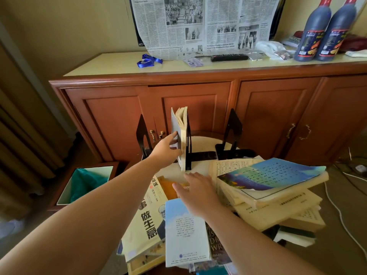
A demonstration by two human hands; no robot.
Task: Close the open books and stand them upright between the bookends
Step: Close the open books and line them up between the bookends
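While our left hand (165, 147) is pressing its fingers and thumb around the grey cover of a standing book (181, 135), the yellowed pages are fanning loose at the top. That book is leaning against a thin black metal bookend (189, 147) just to the right of the grip; a second bookend (142, 133) is standing to the left of it, and a third (234, 133) well off to the right, all on the pale round counter (204, 141). We are holding our right hand (198, 190) flat, fingers straight and spread, gripping nothing, hovering over a yellow book (145, 221) with large dark characters; whether it is touching we cannot tell. Just under the wrist a pale blue glossy booklet (184, 233) is lying. To the right of that hand, an open blue-covered book (272, 175) is curling atop a stack of open cream-paged books (278, 211), their lower edges hidden beneath each other. Behind stands a reddish wooden cabinet (198, 100) draped with newspaper (202, 24), cut off at the top.
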